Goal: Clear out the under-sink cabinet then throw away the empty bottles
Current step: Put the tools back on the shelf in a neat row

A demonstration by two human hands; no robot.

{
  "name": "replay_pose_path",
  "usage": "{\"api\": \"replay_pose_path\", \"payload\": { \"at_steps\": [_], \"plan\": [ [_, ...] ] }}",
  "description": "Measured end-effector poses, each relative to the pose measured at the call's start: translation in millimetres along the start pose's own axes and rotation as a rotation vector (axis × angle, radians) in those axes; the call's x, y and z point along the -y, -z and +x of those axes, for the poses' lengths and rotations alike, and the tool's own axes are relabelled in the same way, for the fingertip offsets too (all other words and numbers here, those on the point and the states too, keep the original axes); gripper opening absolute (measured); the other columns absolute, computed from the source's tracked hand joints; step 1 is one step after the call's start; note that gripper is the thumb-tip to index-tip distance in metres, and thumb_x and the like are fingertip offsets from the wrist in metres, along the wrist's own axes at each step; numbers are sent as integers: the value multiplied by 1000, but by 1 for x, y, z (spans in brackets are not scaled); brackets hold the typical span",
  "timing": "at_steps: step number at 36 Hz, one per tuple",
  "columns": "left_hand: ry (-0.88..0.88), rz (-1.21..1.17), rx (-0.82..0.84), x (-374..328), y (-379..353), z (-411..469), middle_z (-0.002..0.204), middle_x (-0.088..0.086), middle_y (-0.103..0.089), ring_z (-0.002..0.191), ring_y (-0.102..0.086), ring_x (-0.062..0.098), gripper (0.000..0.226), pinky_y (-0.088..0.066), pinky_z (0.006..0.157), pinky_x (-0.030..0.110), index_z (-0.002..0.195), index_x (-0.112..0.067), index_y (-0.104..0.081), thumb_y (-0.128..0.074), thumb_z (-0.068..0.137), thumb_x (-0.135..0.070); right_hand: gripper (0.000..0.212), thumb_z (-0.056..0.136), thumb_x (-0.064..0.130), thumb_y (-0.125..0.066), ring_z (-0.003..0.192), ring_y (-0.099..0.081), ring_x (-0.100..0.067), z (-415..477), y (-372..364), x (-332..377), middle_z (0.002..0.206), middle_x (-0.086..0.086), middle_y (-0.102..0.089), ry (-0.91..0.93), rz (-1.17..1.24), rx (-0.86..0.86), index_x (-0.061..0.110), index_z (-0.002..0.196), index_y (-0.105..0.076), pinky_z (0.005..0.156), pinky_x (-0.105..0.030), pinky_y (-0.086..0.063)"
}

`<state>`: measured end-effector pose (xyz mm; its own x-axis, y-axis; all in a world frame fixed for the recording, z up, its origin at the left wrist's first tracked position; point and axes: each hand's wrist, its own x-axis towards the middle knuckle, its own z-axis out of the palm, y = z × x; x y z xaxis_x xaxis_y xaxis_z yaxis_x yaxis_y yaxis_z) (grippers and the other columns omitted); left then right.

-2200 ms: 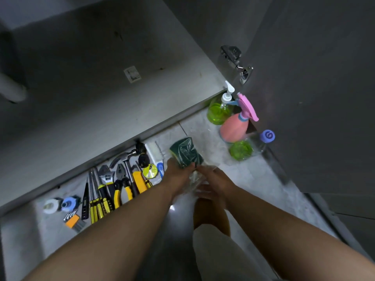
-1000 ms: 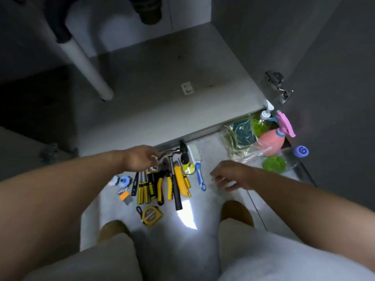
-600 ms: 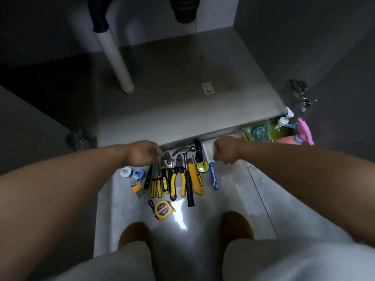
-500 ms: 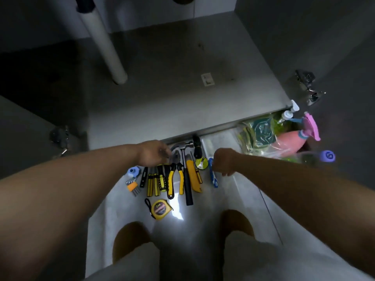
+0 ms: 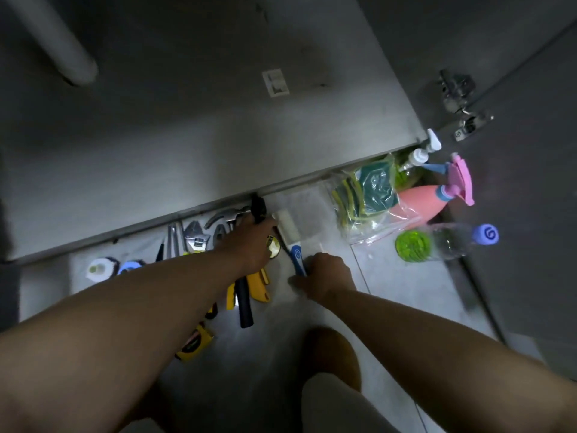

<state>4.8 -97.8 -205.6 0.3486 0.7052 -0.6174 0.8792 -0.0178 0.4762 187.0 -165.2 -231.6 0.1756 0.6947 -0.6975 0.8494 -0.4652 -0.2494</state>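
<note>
Right hand [image 5: 324, 273] grips brush [image 5: 288, 232], tools [image 5: 195, 239] beside

Grey tiled floor [image 5: 390, 292] shows one bright reflection. Dim grey cabinet base [image 5: 187, 135]; white pipe [image 5: 62, 48] upper left.

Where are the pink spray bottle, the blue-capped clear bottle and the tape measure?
pink spray bottle [image 5: 420, 202]: head view, pink body.
blue-capped clear bottle [image 5: 448, 242]: head view, clear side.
tape measure [image 5: 194, 343]: head view, yellow case.

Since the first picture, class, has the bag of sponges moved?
Yes. The bag of sponges has shifted right, up against the pink spray bottle.
</note>
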Motion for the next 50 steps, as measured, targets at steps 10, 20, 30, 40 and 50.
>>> {"api": "replay_pose_path", "payload": {
  "at_steps": [10, 20, 30, 40, 50],
  "plan": [
    [-66, 204, -29, -10, -17, -1, 136, 13, -40, 121, -50, 36, 53, -48, 95, 44, 135, -15, -49, -72, 88, -24, 36, 77, 53, -71, 77, -62, -24, -25, 21, -57, 73, 8, -47, 14, -70, -216, 27, 77, -45, 59, -25, -32],
    [-82, 517, -97, -16, -30, -3, 132, 11, -49, 121, -48, 30, 51, -41, 100, 40, 135, -17, -44, -66, 90, -20, 30, 76, 37, -76, 75, -52, -20, 10, 42, -5, 87, -3, -55, 52, 5, -296, 19, 89, -56, 65, -29, -40],
    [-172, 203, -119, -21, -40, -14, 127, 7, -46, 111, -54, 27, 52, -48, 84, 33, 129, -15, -49, -69, 84, -28, 18, 91, 18, -61, 92, -66, -30, 22, 44, -5, 103, -12, -65, -12, -80, -370, 10, 108, -63, 72, -34, -48],
    [-425, 115, 44, -29, -46, -23, 131, -7, -36, 102, -57, 18, 62, -53, 81, 33, 137, -30, -45, -72, 81, -24, 27, 99, 42, -52, 90, -65, -23, -18, 26, -5, 98, -4, -67, 114, 515, -285, 17, 105, -61, 77, -33, -51],
    [-502, 132, 136, -56, -52, -25, 111, -8, -31, 91, -48, 18, 58, -51, 75, 35, 127, -38, -46, -73, 79, -20, 28, 99, 25, -59, 67, -57, -17, -42, 39, -64, 88, -13, -69, -224, 1240, -1, 2, 112, -68, 57, -27, -40]
  ]
}}
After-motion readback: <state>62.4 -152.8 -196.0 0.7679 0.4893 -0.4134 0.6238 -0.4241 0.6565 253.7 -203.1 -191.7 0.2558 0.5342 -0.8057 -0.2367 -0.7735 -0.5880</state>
